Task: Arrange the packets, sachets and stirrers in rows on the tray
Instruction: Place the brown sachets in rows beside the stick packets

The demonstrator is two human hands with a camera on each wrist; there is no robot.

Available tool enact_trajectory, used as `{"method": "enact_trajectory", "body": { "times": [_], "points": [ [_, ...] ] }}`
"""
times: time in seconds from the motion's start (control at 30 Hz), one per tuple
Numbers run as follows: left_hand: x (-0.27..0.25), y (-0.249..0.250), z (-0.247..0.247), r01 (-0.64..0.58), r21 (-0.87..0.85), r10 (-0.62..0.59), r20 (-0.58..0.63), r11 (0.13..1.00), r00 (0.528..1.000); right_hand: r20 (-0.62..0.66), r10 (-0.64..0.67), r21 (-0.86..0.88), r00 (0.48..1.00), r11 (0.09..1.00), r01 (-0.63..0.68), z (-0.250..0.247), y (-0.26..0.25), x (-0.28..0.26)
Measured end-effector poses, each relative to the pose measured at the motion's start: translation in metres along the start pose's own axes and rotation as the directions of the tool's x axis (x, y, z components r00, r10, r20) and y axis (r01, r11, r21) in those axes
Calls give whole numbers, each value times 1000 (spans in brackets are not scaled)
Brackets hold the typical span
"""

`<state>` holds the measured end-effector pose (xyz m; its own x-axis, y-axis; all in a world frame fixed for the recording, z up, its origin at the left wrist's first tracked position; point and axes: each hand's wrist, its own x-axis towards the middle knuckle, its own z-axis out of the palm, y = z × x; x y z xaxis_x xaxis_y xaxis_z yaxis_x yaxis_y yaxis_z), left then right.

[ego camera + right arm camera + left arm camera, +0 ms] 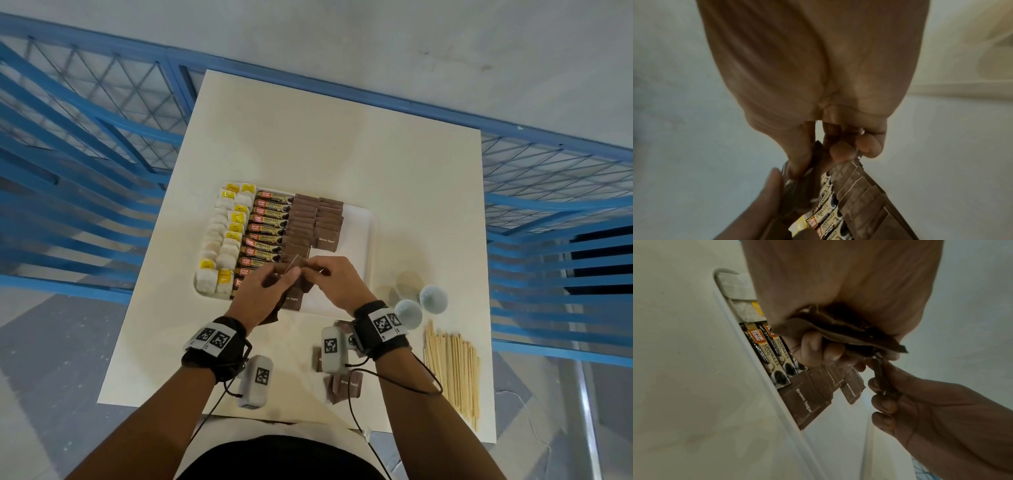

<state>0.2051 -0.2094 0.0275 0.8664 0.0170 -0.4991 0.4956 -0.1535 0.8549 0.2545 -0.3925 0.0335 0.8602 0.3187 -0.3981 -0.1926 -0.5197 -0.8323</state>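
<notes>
Left hand (265, 293) grips brown sugar stack (838, 335); right hand (337, 284) pinches one sachet (880, 378) off it, unfinished brown row (329, 219) directly above, nearer right.

Sachets (301, 222) in rows on tray (359, 240), stirrers (452, 366) right, on table (342, 147)

1. The tray's (363, 240) right strip lies bare, beside the second, shorter brown sugar row (328, 222).
2. Both hands, the left hand (265, 291) and the right hand (337, 284), crowd the tray's near edge.
3. Right of the tray, two small white bowls (420, 306) stand close together, blocking that side.
4. Wooden stirrers (452, 370) fill the near right corner.
5. The table's (335, 150) far half is open.
6. Loose brown sugar sachets (344, 385) lie near the front edge.
</notes>
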Motion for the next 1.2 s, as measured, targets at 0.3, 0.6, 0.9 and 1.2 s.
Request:
{"method": "enact_trajectory", "body": {
  "times": [0.3, 0.6, 0.9, 1.2],
  "points": [
    [4, 1, 0, -60, 43, 61, -23, 997, 998, -140, 68, 143, 988, 989, -48, -1, -5, 0],
    [8, 3, 0, 5, -19, -7, -106, 1000, 994, -215, 124, 128, 969, 987, -98, -3, 0, 3],
    [12, 6, 3, 6, 20, -3, -134, 1000, 991, -110, 147, 216, 983, 969, -120, 3, 0, -1],
    [19, 3, 5, 111, 0, -110, -125, 994, 986, -243, 185, 237, 952, 963, -127, 0, 15, 8]
  ]
}}
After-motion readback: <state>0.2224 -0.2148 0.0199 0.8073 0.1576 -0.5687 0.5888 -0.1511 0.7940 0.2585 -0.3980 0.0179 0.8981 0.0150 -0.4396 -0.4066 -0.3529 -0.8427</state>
